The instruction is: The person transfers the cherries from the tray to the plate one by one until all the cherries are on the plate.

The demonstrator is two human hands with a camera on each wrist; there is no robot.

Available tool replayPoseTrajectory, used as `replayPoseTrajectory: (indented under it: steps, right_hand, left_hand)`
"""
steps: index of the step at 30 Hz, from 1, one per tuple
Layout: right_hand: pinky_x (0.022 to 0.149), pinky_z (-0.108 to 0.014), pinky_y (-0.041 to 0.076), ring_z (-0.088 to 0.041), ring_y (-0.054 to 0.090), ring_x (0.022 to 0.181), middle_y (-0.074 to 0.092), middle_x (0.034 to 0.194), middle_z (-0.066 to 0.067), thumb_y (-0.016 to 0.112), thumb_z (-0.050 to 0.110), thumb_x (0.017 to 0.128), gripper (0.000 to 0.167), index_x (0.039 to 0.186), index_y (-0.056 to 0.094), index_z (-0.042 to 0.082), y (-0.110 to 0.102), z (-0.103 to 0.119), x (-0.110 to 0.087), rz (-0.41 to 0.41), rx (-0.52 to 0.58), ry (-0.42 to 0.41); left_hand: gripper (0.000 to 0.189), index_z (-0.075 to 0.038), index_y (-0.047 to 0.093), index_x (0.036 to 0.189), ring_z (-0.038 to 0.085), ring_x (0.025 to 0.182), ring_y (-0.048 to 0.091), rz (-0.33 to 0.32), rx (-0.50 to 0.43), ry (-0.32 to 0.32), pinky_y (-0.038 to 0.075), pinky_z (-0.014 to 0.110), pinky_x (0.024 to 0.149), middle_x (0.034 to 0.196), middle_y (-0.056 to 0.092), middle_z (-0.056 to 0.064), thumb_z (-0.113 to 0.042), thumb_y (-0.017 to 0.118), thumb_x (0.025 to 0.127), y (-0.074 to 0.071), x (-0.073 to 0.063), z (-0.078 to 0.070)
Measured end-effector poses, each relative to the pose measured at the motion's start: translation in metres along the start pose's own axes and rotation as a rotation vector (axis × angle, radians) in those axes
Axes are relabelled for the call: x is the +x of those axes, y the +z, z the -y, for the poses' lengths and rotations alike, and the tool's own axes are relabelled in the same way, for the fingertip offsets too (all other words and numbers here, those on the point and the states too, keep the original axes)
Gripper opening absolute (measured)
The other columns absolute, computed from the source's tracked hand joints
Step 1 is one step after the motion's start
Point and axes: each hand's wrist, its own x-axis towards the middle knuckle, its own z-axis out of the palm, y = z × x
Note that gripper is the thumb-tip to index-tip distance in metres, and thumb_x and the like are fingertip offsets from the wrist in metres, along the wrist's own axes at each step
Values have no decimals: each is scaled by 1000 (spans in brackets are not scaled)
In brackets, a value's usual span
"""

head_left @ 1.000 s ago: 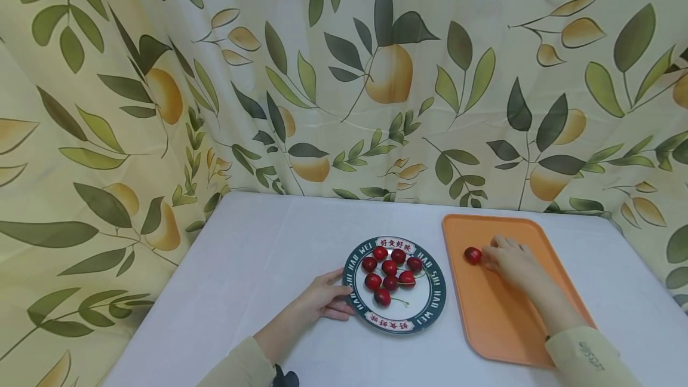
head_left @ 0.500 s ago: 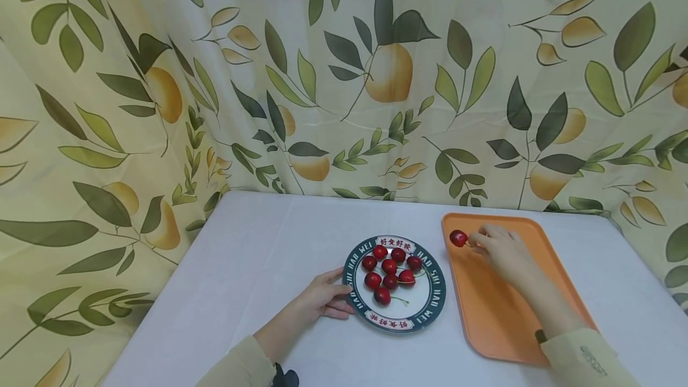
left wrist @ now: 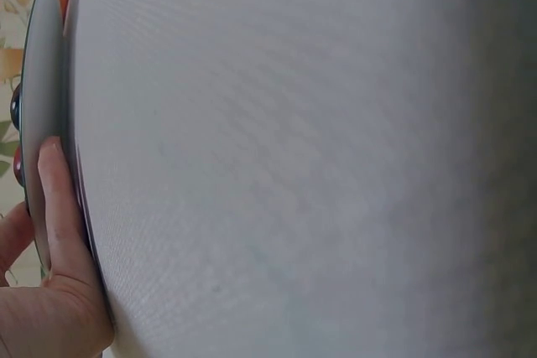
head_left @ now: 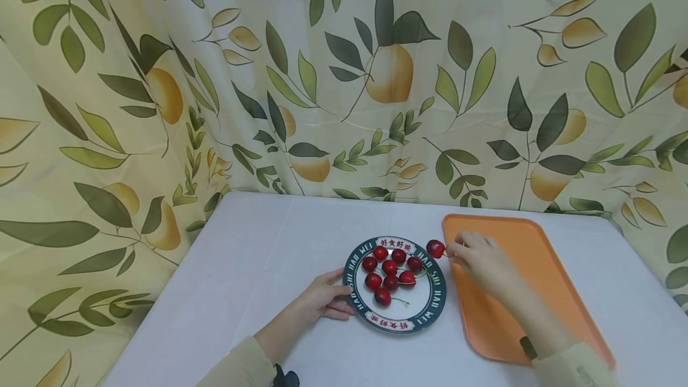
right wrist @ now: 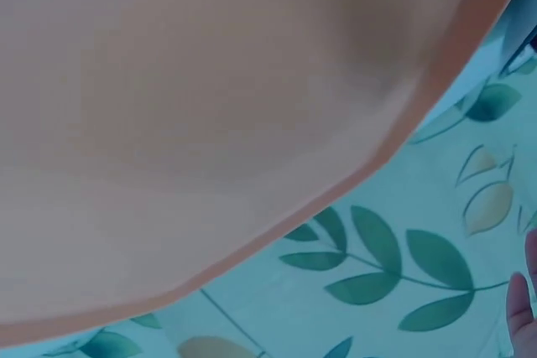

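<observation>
My right hand (head_left: 482, 260) pinches a red cherry (head_left: 435, 248) by its stem, in the head view between the plate's right rim and the orange tray (head_left: 497, 321). My left hand (head_left: 321, 297) grips the left rim of a round plate (head_left: 438, 291), white inside with a dark green lettered border. Seen from the left wrist, the thumb lies over the plate (left wrist: 44, 64) and a finger (left wrist: 60, 199) reaches under it. Several red cherries (head_left: 389, 267) lie grouped on the plate, some with stems. Only fingertips (right wrist: 522, 316) of the right hand show at the right wrist view's edge.
The tray, with a raised rim, lies just right of the plate on a white tablecloth (head_left: 269, 243). A curtain (head_left: 344, 76) with printed leaves and fruit hangs behind and at the left. A small black object (head_left: 287, 378) is by the left sleeve.
My right hand has lifted the cherry off the tray and carried it left, to the plate's upper right edge. My left hand and the plate have stayed put.
</observation>
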Motion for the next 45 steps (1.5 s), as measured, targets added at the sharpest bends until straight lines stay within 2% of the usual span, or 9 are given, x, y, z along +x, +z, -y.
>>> replayPoseTrajectory:
  steps: [9, 19, 30, 36, 45]
  right_hand:
    - [67, -32, 42, -17, 46, 82, 50, 85, 2, 77, 7, 70, 25, 87, 65, 21, 6, 24, -5, -41, 8, -138]
    - [66, -30, 43, -13, 45, 80, 46, 81, 6, 76, 13, 72, 18, 83, 65, 22, 18, 39, -11, -17, 14, -214]
    - [68, -29, 45, -13, 46, 80, 50, 85, 5, 74, 20, 74, 17, 89, 66, 23, 27, 46, -16, 96, 7, -260]
    - [68, -28, 44, -12, 45, 79, 49, 85, 5, 74, 22, 73, 18, 90, 67, 22, 34, 46, -19, 102, -16, -283]
    - [72, -31, 46, -13, 46, 83, 51, 89, 4, 73, 22, 76, 17, 92, 67, 22, 40, 46, -21, 132, -23, -239]
  left_hand:
    - [63, -9, 31, 143, 27, 69, 68, -8, 8, 10, 59, 39, 61, 82, 68, 11, -12, 59, 87, 0, 3, 4]
    - [63, -9, 31, 143, 27, 69, 68, -11, 3, 7, 59, 39, 61, 82, 68, 12, -11, 59, 86, 0, 4, 5]
    - [63, -10, 31, 143, 27, 69, 68, -7, -2, 5, 59, 39, 62, 83, 68, 12, -11, 59, 86, 0, 2, 3]
    - [64, -9, 30, 143, 27, 69, 68, -3, -6, 11, 59, 40, 62, 83, 68, 13, -11, 59, 86, -1, 1, 3]
    - [63, -10, 31, 143, 27, 68, 68, -1, -12, 17, 59, 40, 62, 83, 68, 13, -10, 59, 87, 0, 1, 2]
